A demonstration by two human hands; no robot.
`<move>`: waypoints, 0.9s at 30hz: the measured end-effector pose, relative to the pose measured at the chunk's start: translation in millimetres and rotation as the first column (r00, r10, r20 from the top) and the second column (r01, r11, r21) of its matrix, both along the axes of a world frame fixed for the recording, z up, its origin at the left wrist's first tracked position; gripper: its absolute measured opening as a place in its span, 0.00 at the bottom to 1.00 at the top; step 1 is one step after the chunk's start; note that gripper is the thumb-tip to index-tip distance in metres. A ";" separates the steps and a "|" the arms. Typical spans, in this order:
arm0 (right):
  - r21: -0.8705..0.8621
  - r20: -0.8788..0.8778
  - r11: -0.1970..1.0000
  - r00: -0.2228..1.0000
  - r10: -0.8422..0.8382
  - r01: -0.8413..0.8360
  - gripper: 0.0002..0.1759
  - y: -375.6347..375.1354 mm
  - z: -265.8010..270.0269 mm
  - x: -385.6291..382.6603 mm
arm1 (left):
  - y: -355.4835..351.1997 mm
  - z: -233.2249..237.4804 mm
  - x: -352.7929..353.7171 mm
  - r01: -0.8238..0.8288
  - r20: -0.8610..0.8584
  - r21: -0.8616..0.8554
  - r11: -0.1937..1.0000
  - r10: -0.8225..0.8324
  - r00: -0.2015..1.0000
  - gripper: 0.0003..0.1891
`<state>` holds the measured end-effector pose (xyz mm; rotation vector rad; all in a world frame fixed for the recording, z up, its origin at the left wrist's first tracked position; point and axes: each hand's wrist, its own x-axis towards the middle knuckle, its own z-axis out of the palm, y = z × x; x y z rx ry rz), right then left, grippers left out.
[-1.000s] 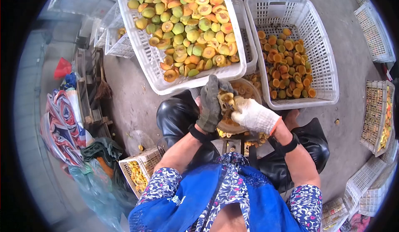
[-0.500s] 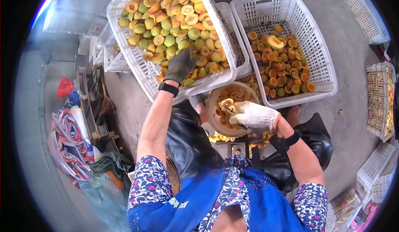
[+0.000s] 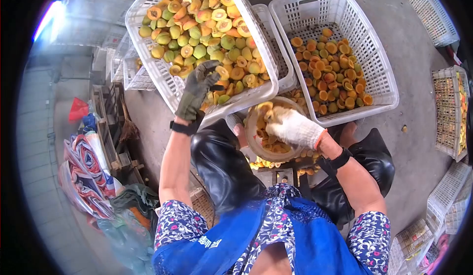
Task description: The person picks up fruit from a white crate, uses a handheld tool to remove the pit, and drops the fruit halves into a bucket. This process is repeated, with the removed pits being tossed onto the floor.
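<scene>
My left hand (image 3: 197,90), in a dark glove, hovers over the near edge of a tilted white crate (image 3: 165,80) heaped with halved peaches (image 3: 199,51). Its thumb and fingers are spread, with nothing seen between them. My right hand (image 3: 290,125), in a white glove, is over a round tub (image 3: 250,139) between my legs. Its fingers are closed on a yellow peach half (image 3: 265,109), blurred by motion. Peach pieces (image 3: 278,146) lie in the tub below, partly hidden by the hand.
To the right, a white crate (image 3: 387,85) contains hollowed peach halves (image 3: 332,73). Another crate (image 3: 271,18) shows beneath the tilted one. Wooden pallets (image 3: 111,132) and striped sheeting (image 3: 81,169) lie at left; more crates (image 3: 446,112) stand far right. Fruit pieces (image 3: 266,165) lie below the tub.
My left hand has drawn back from the fruit toward the crate's near edge and spread its fingers. My right hand has shifted slightly left and up. A pale peach half over the right crate no longer stands out.
</scene>
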<state>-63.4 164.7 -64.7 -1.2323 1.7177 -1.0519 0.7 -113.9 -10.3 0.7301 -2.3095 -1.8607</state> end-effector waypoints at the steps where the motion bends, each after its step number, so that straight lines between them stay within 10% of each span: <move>1: 0.170 0.322 0.971 0.922 -0.214 0.166 0.19 -0.6 32.8 -3.2 | 5.9 10.0 3.9 0.035 -0.024 0.141 0.989 -0.032 0.999 0.19; 7: -0.086 0.358 0.905 0.861 -0.361 0.416 0.15 -14.8 48.6 3.8 | 48.5 33.4 20.0 0.190 -0.222 0.460 0.867 -0.095 0.970 0.23; 14: -0.185 0.277 0.875 0.878 -0.390 0.448 0.11 -16.9 35.9 20.9 | 79.8 38.1 24.5 0.235 -0.160 0.214 0.948 -0.203 0.966 0.28; 16: -0.478 -0.307 0.832 0.835 -0.457 0.280 0.06 -15.6 21.0 23.5 | 84.9 34.6 24.8 0.215 -0.140 0.165 0.963 -0.193 0.971 0.25; 27: -0.401 -0.331 0.881 0.858 -0.394 0.250 0.06 -12.9 16.0 19.3 | 94.9 21.0 20.1 0.190 -0.085 0.124 0.974 -0.180 0.980 0.25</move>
